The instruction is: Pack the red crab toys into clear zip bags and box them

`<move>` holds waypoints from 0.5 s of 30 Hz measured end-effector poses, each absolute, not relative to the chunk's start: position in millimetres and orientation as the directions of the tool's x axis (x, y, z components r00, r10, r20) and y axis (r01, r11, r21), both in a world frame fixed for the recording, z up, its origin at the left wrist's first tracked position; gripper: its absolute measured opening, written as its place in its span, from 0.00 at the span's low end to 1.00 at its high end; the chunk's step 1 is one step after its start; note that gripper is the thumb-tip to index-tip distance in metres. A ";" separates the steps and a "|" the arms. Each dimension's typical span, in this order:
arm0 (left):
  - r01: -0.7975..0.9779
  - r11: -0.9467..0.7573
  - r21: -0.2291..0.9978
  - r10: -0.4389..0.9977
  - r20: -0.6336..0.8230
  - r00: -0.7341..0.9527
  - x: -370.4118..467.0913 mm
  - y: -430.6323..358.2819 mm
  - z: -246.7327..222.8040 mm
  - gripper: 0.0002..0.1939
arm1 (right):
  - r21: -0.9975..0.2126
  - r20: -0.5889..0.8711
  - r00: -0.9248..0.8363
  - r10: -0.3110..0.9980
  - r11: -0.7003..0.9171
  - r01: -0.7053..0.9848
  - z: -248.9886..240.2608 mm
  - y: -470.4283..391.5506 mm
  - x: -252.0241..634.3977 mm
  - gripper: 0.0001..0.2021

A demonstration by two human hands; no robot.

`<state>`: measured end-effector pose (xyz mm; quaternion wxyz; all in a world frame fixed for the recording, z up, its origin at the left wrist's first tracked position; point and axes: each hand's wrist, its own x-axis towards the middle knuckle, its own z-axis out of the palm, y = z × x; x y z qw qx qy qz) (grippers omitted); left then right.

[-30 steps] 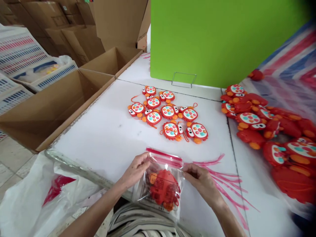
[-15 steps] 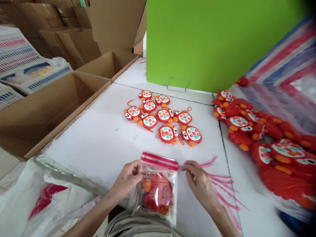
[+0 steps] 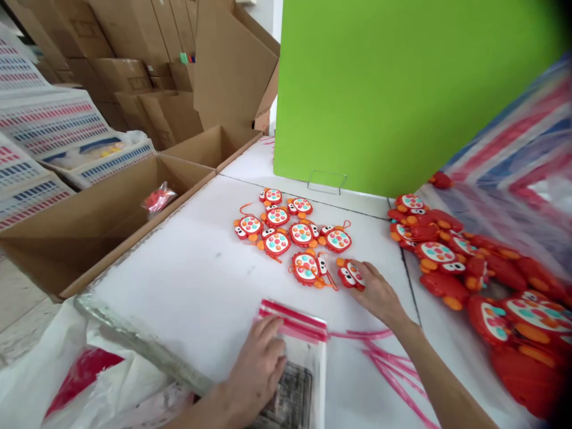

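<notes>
My right hand [image 3: 379,295] is closed round a red crab-shaped toy [image 3: 351,275] with a white face of coloured dots, over the white table. My left hand [image 3: 261,360] has its fingers curled on the upper left of a clear zip bag [image 3: 292,322] with a pink-red top strip. The bag lies flat near the table's front edge; dark print shows in it, and its lower part is partly behind my hand. Several similar crab toys [image 3: 304,233] lie in a loose group beyond both hands. A bagged red toy [image 3: 159,199] shows inside the carton at left.
Along the table's left edge stands an open carton [image 3: 102,208]. Pink strips [image 3: 393,375] lie right of the bag. More red toys [image 3: 440,253] are heaped at right by a striped sheet [image 3: 513,131]. A green panel [image 3: 402,89] stands at the back.
The bagged toy has left my hands and now shows at the carton. My right hand has moved forward from the bag strip onto a crab toy. My left hand has shifted onto another bag.
</notes>
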<state>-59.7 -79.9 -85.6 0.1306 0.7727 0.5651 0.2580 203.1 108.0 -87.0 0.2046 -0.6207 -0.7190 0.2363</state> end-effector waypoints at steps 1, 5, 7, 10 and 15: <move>0.813 -0.316 0.490 0.948 0.198 0.249 -49.2 -81.6 -101.6 0.09 | -0.620 -0.016 -0.141 0.990 0.101 0.778 -82.5 104.6 209.4 0.25; 0.849 -0.280 0.447 0.959 0.088 0.270 -35.3 -82.9 -126.6 0.14 | -0.908 -0.191 -0.104 0.976 -0.135 0.397 -64.4 79.8 228.0 0.23; 0.848 -0.303 0.435 0.951 0.088 0.295 -37.1 -81.2 -125.8 0.11 | -0.953 -0.303 -0.099 0.948 -0.299 0.057 -61.0 63.9 226.3 0.21; 0.841 -0.330 0.429 0.941 0.078 0.329 -37.7 -78.7 -123.5 0.07 | -0.925 -0.374 -0.074 0.925 -0.377 -0.041 -61.3 43.1 210.2 0.13; 0.833 -0.333 0.442 0.940 0.085 0.331 -31.3 -80.8 -118.0 0.06 | -0.895 -0.302 -0.073 0.950 -0.257 0.364 -48.5 27.6 175.3 0.14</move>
